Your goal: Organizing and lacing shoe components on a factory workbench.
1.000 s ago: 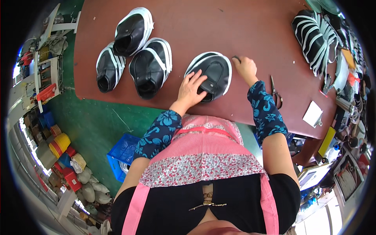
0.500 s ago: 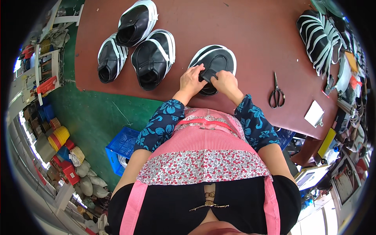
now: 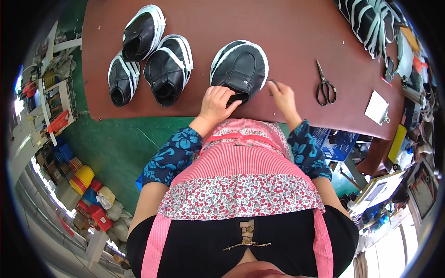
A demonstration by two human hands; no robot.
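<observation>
A black leather shoe upper point(image 3: 241, 62) with a white stitched edge lies on top of another at the near middle of the table. My left hand point(image 3: 216, 103) grips its near end on the left, fingers over the rim and thumb at the opening. A small metal dot shows beside the strap across the upper. My right hand point(image 3: 283, 98) is closed just right of the upper, apart from it. Between its thumb and fingers is a small dark thing point(image 3: 273, 85), too blurred to name.
Several similar uppers point(image 3: 167, 69) stand stacked at the left of the brown table point(image 3: 296, 28). Black-handled scissors point(image 3: 326, 88) and a white clipboard point(image 3: 377, 108) lie to the right. A bundle of black and white uppers point(image 3: 368, 23) sits far right. A blue crate point(image 3: 340, 146) is below the edge.
My right hand has left the upper and moved right with a small dark thing. My left hand has shifted to the upper's near left rim. The view has shifted slightly.
</observation>
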